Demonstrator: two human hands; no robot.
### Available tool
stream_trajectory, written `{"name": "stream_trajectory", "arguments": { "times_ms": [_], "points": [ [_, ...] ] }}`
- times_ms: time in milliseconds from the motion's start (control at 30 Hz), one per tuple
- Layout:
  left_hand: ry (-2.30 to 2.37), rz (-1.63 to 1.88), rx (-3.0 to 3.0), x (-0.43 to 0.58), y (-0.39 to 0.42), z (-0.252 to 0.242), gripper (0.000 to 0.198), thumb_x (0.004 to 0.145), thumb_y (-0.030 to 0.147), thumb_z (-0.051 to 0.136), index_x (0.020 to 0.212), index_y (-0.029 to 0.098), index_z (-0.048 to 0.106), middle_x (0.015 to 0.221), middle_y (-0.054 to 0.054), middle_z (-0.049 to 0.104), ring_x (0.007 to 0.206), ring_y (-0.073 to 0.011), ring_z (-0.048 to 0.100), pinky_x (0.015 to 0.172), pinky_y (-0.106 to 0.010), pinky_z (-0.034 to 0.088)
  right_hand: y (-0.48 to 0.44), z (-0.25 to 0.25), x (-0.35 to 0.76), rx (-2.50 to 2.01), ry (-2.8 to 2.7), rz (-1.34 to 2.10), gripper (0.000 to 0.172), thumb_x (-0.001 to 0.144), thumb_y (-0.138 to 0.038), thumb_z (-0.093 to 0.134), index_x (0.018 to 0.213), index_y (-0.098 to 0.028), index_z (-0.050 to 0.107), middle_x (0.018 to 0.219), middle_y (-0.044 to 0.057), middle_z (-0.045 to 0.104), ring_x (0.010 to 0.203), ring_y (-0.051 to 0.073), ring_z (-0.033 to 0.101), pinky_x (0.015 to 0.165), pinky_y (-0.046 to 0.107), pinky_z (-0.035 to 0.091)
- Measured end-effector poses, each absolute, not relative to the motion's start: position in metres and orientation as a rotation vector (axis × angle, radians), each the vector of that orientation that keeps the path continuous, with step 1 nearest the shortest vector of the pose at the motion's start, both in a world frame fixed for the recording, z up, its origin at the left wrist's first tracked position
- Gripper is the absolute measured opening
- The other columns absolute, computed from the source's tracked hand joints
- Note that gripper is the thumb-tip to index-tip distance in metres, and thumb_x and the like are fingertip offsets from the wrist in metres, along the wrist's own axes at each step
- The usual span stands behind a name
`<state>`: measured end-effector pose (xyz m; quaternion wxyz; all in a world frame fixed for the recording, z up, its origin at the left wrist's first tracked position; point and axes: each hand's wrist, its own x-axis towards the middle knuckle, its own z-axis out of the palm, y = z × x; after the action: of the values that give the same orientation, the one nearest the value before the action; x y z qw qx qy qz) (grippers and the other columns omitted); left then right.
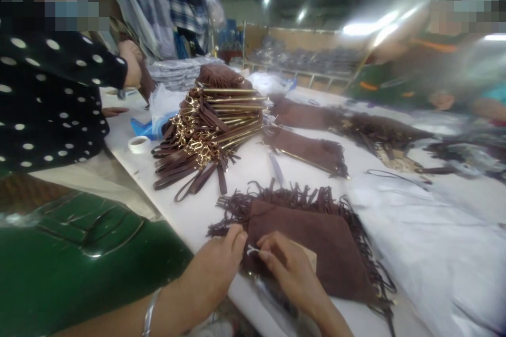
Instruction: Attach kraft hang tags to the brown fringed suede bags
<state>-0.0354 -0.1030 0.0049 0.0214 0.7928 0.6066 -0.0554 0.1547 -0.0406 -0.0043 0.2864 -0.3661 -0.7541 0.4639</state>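
Head camera showed both forearms reaching up over the tabletop's [245, 171] near edge, the left one slanting in from the lower left with a silver bracelet [150, 311] at the wrist. The left hand [221, 257] bent inward at the near left corner of a brown fringed bag [304, 237], fingers curled and thumb drawn close — whether it gripped anything, I couldn't tell. Just beside it, the right hand [290, 263] angled leftward, thumb and forefinger pinching a thin whitish strip [253, 250]. The fringed bag lay flat near the tabletop's near edge, partly beneath the right hand. Farther along the left edge sat a heap of brown bags [229, 116] with gold bars — a round white tub [139, 144] beside it. Past that edge stood a person in polka dots [55, 95].
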Motion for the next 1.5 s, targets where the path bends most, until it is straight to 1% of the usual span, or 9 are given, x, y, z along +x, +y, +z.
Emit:
{"name": "stream_trajectory", "arguments": {
  "times_ms": [100,267,467,800,900,1000,1100,1200,1500],
  "points": [
    [1.893,-0.168,2.405,-0.038,-0.106,0.006,0.054,0.080,0.000,0.041,0.133,0.011,0.047,0.134,-0.022,0.048,0.091,-0.0290,0.064,0.070,-0.040,0.056,-0.040,-0.006,0.156,-0.984,-1.997,1.272,0.008,0.091,-0.018,0.056,0.085,-0.022,0.056,0.095,-0.001,0.067,0.089,0.015,0.061,0.082,0.027,0.043],
    [1.813,-0.207,2.321,-0.042,-0.114,0.006,0.024,0.083,0.007,0.046,0.100,0.019,0.059,0.098,-0.012,0.060,0.075,-0.0261,0.062,0.059,-0.034,0.047,-0.041,-0.009,0.156,-0.964,-2.033,1.298,0.007,0.093,-0.022,0.054,0.086,-0.023,0.057,0.097,-0.001,0.066,0.089,0.015,0.060,0.080,0.026,0.043],
    [1.816,0.156,1.851,-0.049,-0.115,0.013,0.008,0.092,0.028,0.049,0.091,0.023,0.055,0.079,-0.001,0.063,0.069,-0.0195,0.059,0.060,-0.029,0.035,-0.040,-0.014,0.155,-0.927,-2.072,1.297,0.007,0.093,-0.020,0.053,0.088,-0.023,0.057,0.095,-0.001,0.064,0.086,0.014,0.059,0.077,0.025,0.041],
    [1.436,0.592,0.913,-0.051,-0.113,0.001,0.045,0.083,0.059,0.057,0.070,0.016,0.053,0.058,0.005,0.047,0.050,-0.0093,0.037,0.047,-0.022,0.026,-0.042,-0.017,0.158,-0.854,-2.110,1.258,0.010,0.093,-0.020,0.052,0.086,-0.023,0.057,0.091,-0.001,0.064,0.083,0.015,0.059,0.074,0.025,0.041],
    [1.398,0.621,0.728,-0.045,-0.118,-0.003,0.040,0.081,0.055,0.059,0.078,0.016,0.054,0.069,-0.002,0.063,0.045,-0.0098,0.050,0.044,-0.020,0.033,-0.042,-0.019,0.156,-0.846,-2.138,1.234,0.010,0.093,-0.019,0.052,0.087,-0.023,0.057,0.092,-0.001,0.063,0.084,0.015,0.059,0.075,0.026,0.041],
    [1.383,0.679,0.688,-0.041,-0.121,-0.008,0.028,0.079,0.042,0.062,0.082,0.015,0.054,0.082,-0.008,0.070,0.052,-0.0129,0.061,0.043,-0.019,0.039,-0.042,-0.019,0.154,-0.849,-2.171,1.217,0.009,0.093,-0.018,0.052,0.089,-0.023,0.057,0.092,-0.001,0.063,0.084,0.015,0.058,0.075,0.026,0.040],
    [1.425,0.662,0.814,-0.041,-0.123,-0.011,0.014,0.078,0.026,0.056,0.085,0.014,0.057,0.072,-0.005,0.069,0.042,-0.0076,0.051,0.038,-0.016,0.030,-0.043,-0.016,0.154,-0.844,-2.196,1.205,0.010,0.094,-0.019,0.052,0.087,-0.023,0.057,0.092,-0.001,0.062,0.084,0.015,0.058,0.075,0.026,0.040],
    [1.417,0.647,0.886,-0.042,-0.125,-0.011,0.023,0.076,0.014,0.048,0.096,0.014,0.058,0.069,-0.001,0.068,0.041,-0.0055,0.047,0.039,-0.015,0.030,-0.044,-0.013,0.153,-0.850,-2.228,1.194,0.011,0.095,-0.019,0.051,0.085,-0.023,0.055,0.089,-0.001,0.061,0.082,0.015,0.057,0.073,0.026,0.039],
    [1.369,0.666,0.891,-0.043,-0.128,-0.010,0.034,0.075,0.010,0.046,0.108,0.014,0.052,0.071,0.001,0.066,0.042,-0.0052,0.044,0.040,-0.016,0.030,-0.046,-0.007,0.154,-0.816,-2.326,1.189,0.012,0.095,-0.018,0.050,0.085,-0.024,0.051,0.091,-0.001,0.059,0.083,0.016,0.056,0.072,0.026,0.037]
  ]
}}
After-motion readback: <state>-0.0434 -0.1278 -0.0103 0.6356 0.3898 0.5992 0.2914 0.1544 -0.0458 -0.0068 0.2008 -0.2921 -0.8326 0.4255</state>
